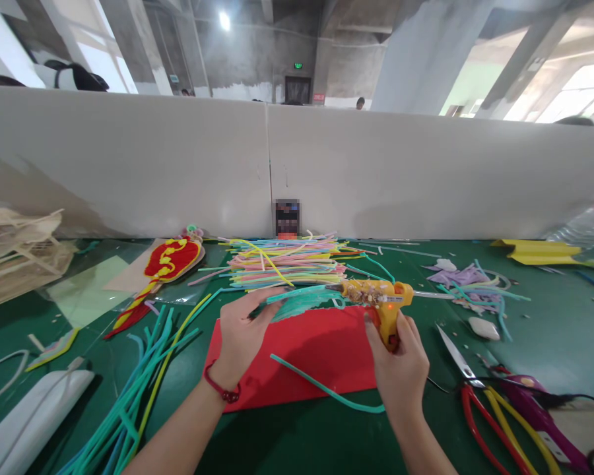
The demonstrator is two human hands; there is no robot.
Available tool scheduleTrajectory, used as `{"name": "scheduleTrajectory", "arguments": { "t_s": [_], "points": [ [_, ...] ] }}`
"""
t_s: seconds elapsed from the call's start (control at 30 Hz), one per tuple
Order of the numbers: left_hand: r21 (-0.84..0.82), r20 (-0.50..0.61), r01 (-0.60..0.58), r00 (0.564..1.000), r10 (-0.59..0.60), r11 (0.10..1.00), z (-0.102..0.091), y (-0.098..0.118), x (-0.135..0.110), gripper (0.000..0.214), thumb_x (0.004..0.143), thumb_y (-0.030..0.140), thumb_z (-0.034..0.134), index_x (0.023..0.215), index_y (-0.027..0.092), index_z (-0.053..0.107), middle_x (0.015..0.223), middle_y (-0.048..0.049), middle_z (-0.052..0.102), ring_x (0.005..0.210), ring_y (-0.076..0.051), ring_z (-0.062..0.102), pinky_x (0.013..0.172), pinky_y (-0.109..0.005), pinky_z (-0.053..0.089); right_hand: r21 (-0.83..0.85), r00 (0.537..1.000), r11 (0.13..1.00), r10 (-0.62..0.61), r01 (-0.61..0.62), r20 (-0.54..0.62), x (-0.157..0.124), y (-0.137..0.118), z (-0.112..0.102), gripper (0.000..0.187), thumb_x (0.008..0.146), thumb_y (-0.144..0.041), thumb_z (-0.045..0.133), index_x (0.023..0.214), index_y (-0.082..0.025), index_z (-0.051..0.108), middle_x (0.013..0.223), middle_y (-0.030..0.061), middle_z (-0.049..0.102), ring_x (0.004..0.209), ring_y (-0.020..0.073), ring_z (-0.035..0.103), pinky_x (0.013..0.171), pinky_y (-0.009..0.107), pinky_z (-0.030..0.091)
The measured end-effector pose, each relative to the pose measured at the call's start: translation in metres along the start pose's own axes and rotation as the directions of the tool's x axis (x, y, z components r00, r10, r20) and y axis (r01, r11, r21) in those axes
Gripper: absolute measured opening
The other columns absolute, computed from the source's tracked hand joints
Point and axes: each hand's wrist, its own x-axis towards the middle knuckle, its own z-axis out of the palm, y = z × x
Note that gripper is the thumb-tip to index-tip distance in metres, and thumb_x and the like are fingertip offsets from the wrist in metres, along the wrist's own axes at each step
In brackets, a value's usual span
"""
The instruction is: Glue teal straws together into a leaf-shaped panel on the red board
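My right hand (400, 356) is wrapped round the handle of a yellow hot glue gun (376, 293), with a glue stick (435, 295) out of its back end. The gun's nozzle points left, close to a teal piece (304, 302) that looks made of pipe cleaners laid side by side. My left hand (247, 330) has its fingers closed on that teal piece at its left end; the fingertips are partly hidden. Beneath both hands lies a red sheet (307, 363), with a loose teal pipe cleaner (327, 389) across its front.
Coloured pipe cleaners (287, 264) are piled behind the sheet, and a teal bundle (133, 389) lies left. A red and yellow fan-shaped craft (171, 260) is beyond it. Scissors (470, 382), a purple tool (534, 409) and cords are at right. A grey partition (376, 171) closes the back.
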Motion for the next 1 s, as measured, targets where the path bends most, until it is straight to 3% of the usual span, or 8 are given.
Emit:
{"name": "scheduleTrajectory", "arguments": {
  "t_s": [0.37, 1.0],
  "points": [
    [-0.021, -0.012, 0.03, 0.999, -0.031, 0.999, 0.0002, -0.0011, -0.0003, 0.014, 0.08, 0.026, 0.062, 0.082, 0.021, 0.075, 0.077, -0.0009, 0.075, 0.064, -0.016, 0.069, 0.061, -0.023, 0.056, -0.017, 0.998, 0.998, -0.057, 0.057, -0.013, 0.0018, -0.0018, -0.0005, 0.029, 0.084, -0.045, 0.058, 0.075, -0.018, 0.055, 0.069, -0.0027, 0.041, 0.054, 0.0098, 0.037, 0.049, 0.024, 0.033],
    [0.006, -0.037, 0.054, 0.998, -0.054, 0.999, -0.002, -0.003, -0.0002, 0.015, 0.082, 0.03, 0.062, 0.082, 0.022, 0.075, 0.073, 0.0002, 0.074, 0.059, -0.015, 0.066, 0.055, -0.022, 0.053, 0.003, 1.0, 1.0, -0.028, 0.028, 0.004, 0.0027, 0.0021, -0.0005, 0.027, 0.085, -0.045, 0.057, 0.079, -0.018, 0.056, 0.069, -0.0034, 0.038, 0.055, 0.0102, 0.035, 0.049, 0.024, 0.033]
  ]
}}
